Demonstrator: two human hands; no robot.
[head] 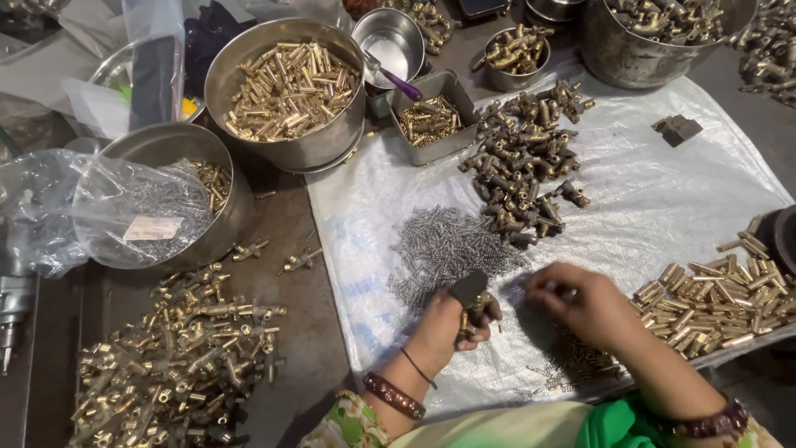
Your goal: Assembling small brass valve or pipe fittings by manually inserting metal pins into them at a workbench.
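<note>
Dark worktable (290, 249) under even light (white plastic sheet (663, 191) covers right half).

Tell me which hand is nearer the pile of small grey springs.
Left. The left hand, gripping a brass fitting, sits at the lower edge of the springs; the right hand is further off to their right.

Left hand (456, 319) grips a brass fitting (474, 314) upright over the clear plastic sheet (663, 191), while the right hand (580, 303) pinches something tiny just beside the heap of small grey springs (444, 249). Brass pins (713, 299) lie piled at the right, dark fittings (522, 166) above the springs. On the bare desk (298, 332), finished brass pieces (174, 357) are heaped at the left.
</note>
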